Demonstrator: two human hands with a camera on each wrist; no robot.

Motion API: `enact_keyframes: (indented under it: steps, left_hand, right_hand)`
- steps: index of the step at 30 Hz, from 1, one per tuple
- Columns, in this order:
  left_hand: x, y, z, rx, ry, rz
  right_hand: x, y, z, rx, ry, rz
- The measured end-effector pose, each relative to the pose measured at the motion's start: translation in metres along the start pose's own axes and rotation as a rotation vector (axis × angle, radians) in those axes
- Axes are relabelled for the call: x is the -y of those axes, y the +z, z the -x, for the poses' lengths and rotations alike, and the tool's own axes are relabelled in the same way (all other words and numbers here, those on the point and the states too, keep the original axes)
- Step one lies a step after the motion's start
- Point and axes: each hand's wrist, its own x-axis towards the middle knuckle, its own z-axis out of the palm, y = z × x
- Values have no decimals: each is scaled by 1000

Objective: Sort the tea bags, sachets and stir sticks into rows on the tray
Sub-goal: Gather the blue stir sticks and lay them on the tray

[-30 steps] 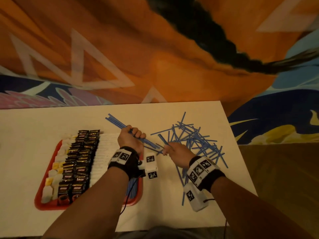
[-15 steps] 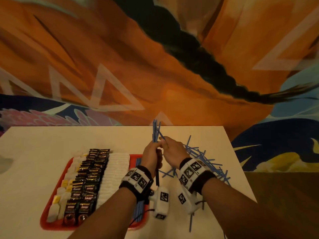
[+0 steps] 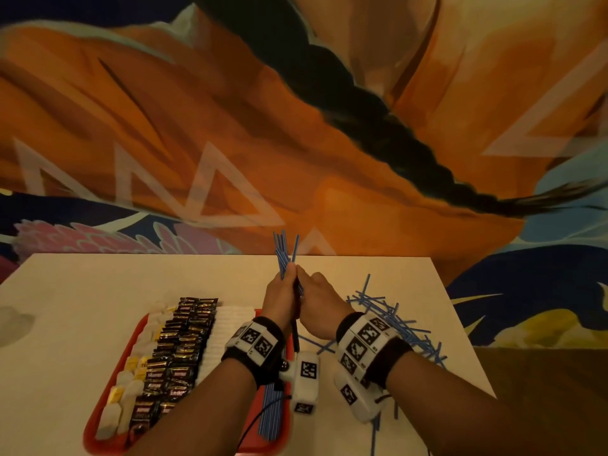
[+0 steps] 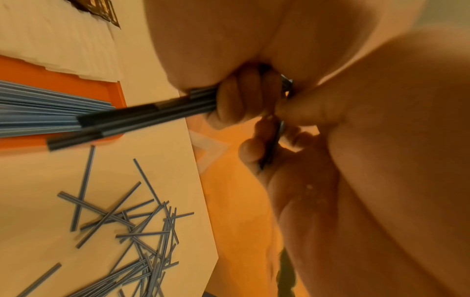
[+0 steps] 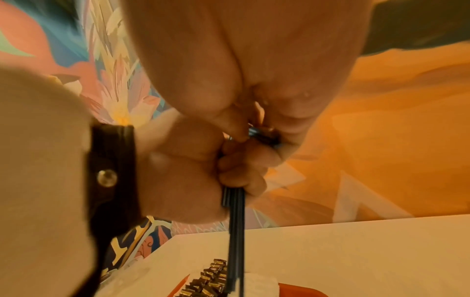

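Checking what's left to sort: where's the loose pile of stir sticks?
In the head view, the loose stir sticks lie on the table, beyond the right hand, right of the tray.

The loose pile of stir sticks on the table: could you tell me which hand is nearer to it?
Right. The right hand is just left of the loose pile; the left hand is farther left, over the tray. Both grip the upright bundle.

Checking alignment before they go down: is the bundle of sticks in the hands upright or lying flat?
Upright: the stick bundle points up above the left hand, clear of the table.
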Motion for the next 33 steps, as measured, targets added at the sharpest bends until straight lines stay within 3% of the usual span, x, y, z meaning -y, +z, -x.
enact_keyframes:
  steps: [6, 12, 15, 22, 33]
  left_hand:
    - [-8, -14, 1, -3, -70, -25]
    - [-24, -13, 12, 183, -82, 68]
    - [-29, -7, 18, 258, -68, 96]
    - [-34, -8, 23, 426, -98, 211]
    - [-44, -8, 30, 350, -111, 104]
  right_hand:
    - [8, -30, -2, 38, -25, 84]
    - [27, -72, -23, -308, 26, -106]
    - [44, -77, -34, -250, 66, -258]
    - [65, -74, -44, -233, -46, -348]
    - [70, -64, -39, -228, -117, -311]
